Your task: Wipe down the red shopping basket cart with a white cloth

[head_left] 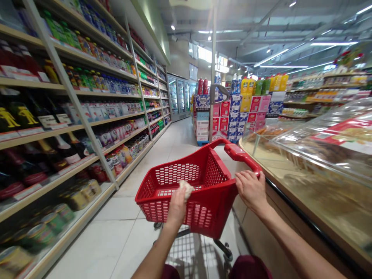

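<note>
A red plastic shopping cart (216, 211) stands sideways in front of me, its perforated basket bare inside where I can see. My left hand (176, 205) is at the basket's near rim, closed on a crumpled whitish cloth (186, 190) that lies against the rim. My right hand (251, 188) wraps around the cart's corner beside the red handle (241, 153). Black casters show beneath the basket.
Tall shelves (113, 122) of bottles and cans line the left side. At right is a display counter (290, 182) with clear-lidded packages (334, 135). Stacked drink cartons (221, 116) stand ahead, and glass-door coolers (178, 95) are at the aisle's far end.
</note>
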### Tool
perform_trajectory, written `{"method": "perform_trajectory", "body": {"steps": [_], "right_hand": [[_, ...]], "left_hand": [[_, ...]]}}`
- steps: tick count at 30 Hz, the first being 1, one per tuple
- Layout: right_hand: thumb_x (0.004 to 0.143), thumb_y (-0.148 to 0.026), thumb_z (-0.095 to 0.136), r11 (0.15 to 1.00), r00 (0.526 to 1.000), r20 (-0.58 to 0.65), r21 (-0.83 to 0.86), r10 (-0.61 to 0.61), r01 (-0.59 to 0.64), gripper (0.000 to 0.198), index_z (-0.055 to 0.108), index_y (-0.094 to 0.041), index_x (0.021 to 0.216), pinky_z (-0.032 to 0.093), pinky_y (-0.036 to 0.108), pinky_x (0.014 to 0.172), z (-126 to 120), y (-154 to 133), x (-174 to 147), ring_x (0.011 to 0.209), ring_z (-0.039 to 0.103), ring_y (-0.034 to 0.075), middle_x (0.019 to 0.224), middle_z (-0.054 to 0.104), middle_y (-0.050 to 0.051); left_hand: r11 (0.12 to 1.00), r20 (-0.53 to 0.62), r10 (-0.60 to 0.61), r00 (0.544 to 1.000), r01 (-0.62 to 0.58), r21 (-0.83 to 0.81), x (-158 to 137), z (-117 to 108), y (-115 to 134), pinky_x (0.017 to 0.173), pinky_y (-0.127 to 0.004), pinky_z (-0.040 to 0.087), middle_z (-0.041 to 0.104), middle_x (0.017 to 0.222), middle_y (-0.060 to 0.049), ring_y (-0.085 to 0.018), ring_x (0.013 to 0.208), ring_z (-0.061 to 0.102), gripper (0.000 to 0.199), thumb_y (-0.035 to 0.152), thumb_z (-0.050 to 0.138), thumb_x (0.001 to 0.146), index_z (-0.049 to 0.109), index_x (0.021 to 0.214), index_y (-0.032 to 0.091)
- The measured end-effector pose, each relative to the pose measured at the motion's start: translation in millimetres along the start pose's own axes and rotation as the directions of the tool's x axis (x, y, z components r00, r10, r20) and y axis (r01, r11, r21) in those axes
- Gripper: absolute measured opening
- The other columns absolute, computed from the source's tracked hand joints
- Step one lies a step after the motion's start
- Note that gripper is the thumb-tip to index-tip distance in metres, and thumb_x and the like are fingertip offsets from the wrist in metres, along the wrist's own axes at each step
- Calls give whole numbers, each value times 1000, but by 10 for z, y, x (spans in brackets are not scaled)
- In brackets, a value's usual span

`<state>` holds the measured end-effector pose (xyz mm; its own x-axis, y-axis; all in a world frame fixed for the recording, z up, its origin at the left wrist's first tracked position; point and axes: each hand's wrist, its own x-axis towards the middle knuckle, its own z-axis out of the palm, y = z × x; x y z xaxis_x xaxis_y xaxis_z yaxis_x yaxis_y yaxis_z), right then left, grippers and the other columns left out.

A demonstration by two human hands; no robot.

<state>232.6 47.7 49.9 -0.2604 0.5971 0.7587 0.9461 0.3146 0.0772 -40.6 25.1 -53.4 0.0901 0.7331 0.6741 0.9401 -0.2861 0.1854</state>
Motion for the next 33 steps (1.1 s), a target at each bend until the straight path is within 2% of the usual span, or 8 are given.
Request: {"method": "perform_trajectory", "body": {"steps": [5, 10, 12, 18, 20, 22, 28, 33], "right_hand": [[85, -25, 34, 999, 1000, -6, 46, -20, 20, 32, 65, -18, 92, 21, 41, 93, -8, 4, -3, 91, 54, 21, 93, 67, 6], [86, -25, 33, 995, 1000, -18, 100, 1, 1, 33, 64, -19, 96, 22, 41, 93, -17, 24, -16, 92, 55, 21, 95, 67, 5], [87, -26, 32, 992, 999, -28, 128, 18, -15, 33, 62, -18, 100, 23, 41, 92, -18, 13, -13, 92, 56, 21, 97, 66, 6], [86, -25, 29, 965, 991, -126, 263, 35, 0, 38, 49, -17, 117, 32, 35, 87, -13, 134, 11, 103, 53, 20, 109, 60, 10], [87, -26, 28, 953, 987, -147, 302, 71, -23, 39, 46, -16, 120, 35, 34, 85, -18, 200, 18, 103, 53, 20, 111, 59, 10], [87, -27, 28, 944, 986, -137, 327, 99, -49, 39, 45, -16, 119, 37, 33, 84, -27, 241, 19, 101, 54, 19, 112, 59, 10], [87, -26, 30, 953, 991, -115, 302, 75, -37, 36, 48, -17, 116, 34, 33, 85, -40, 133, 24, 99, 55, 18, 109, 60, 10], [87, -27, 30, 978, 995, -96, 208, 2, 18, 36, 53, -16, 113, 33, 32, 84, -12, 43, 31, 95, 57, 18, 104, 63, 9]], "left_hand": [[977, 69, 201, 977, -196, -81, 267, 226, 572, 98, -42, 35, 48, 125, -12, -20, 118, 39, 50, 6, 34, 76, 35, 125, 13], [995, 37, 53, 998, -50, -82, 84, 55, 181, 96, -48, 36, 50, 122, -13, -21, 114, 43, 51, 3, 27, 76, 34, 125, 15], [994, 28, 40, 999, -36, -106, 89, 29, 191, 94, -49, 37, 51, 119, -14, -22, 113, 45, 53, 3, 27, 75, 32, 127, 14], [944, 6, 269, 963, -262, -198, 678, 272, 1362, 99, -44, 34, 48, 123, -13, -21, 116, 41, 46, 12, 32, 81, 32, 127, 14], [923, -32, 328, 944, -328, -200, 793, 303, 1555, 96, -45, 37, 50, 121, -15, -23, 114, 43, 42, 13, 31, 82, 35, 124, 12], [933, -19, 312, 950, -310, -185, 748, 262, 1434, 93, -43, 40, 52, 118, -14, -22, 111, 46, 39, 13, 31, 82, 38, 121, 13], [992, 79, 82, 994, -74, -105, 322, -45, 472, 86, -43, 44, 55, 112, -14, -20, 101, 52, 40, 6, 28, 80, 43, 116, 14], [982, 124, 153, 980, -137, -128, 396, -16, 654, 90, -33, 43, 56, 113, -9, -16, 102, 50, 40, 10, 34, 80, 42, 119, 16]]}}
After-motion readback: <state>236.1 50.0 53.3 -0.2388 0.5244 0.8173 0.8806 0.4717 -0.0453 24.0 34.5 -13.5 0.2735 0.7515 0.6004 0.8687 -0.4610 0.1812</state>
